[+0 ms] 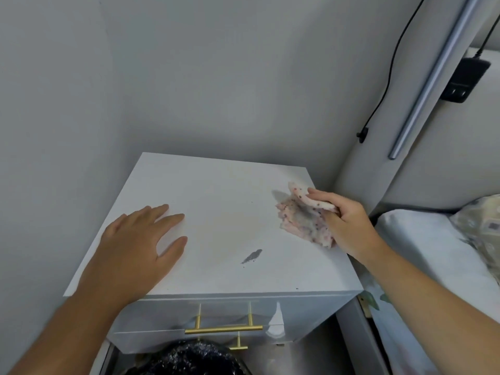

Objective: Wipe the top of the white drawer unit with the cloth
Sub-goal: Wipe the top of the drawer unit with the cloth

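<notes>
The white drawer unit (216, 190) stands in a corner, its flat top facing me. A grey smudge (253, 256) of dust lies near the front middle of the top, with a few small specks around it. My right hand (349, 223) grips a crumpled pink speckled cloth (303, 215) at the right edge of the top; the cloth's lower part rests on the surface. My left hand (140, 244) lies flat on the left part of the top, fingers spread, holding nothing.
Grey walls close in behind and to the left. A bed with a white pillow (422, 250) sits right of the unit. A black power adapter (465, 79) and cable hang above. Gold drawer handles (223, 328) face me, a dark object (189, 358) below them.
</notes>
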